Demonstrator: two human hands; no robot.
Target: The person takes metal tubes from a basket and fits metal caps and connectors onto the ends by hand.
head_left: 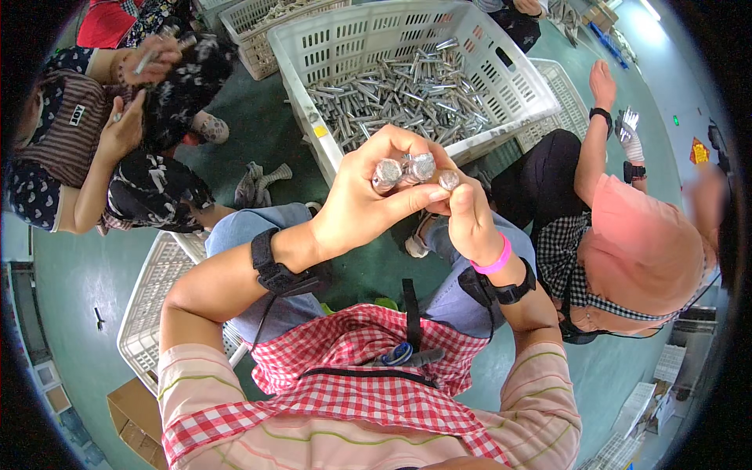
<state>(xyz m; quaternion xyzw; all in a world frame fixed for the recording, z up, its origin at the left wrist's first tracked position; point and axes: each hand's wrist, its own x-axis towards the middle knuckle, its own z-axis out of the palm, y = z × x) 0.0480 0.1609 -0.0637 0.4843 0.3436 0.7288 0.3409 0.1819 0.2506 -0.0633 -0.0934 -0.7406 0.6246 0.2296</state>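
**A:** So how far along is this person?

**B:** Hard to pin down tbh. The left grip [356, 197] is wrapped round a little bundle of silvery metal pieces [386, 175], blunt ends facing up. The right grip [472, 223] is closed too, looks clamped on a thinner piece [449, 181] right beside the bundle. So a small handful is gathered, that's all I'd count as done.

**A:** And what's left?

**B:** Loads, I reckon. There's a big white crate [333, 48] just beyond both grips, with a heap of loose metal rods [399, 92] lying every which way inside.

**A:** Any finished pile?

**B:** Not one I can pick out. There's a white basket [150, 294] over by the left elbow, but I can't make out its contents behind the arm. My guess is early days, judging by that heap.
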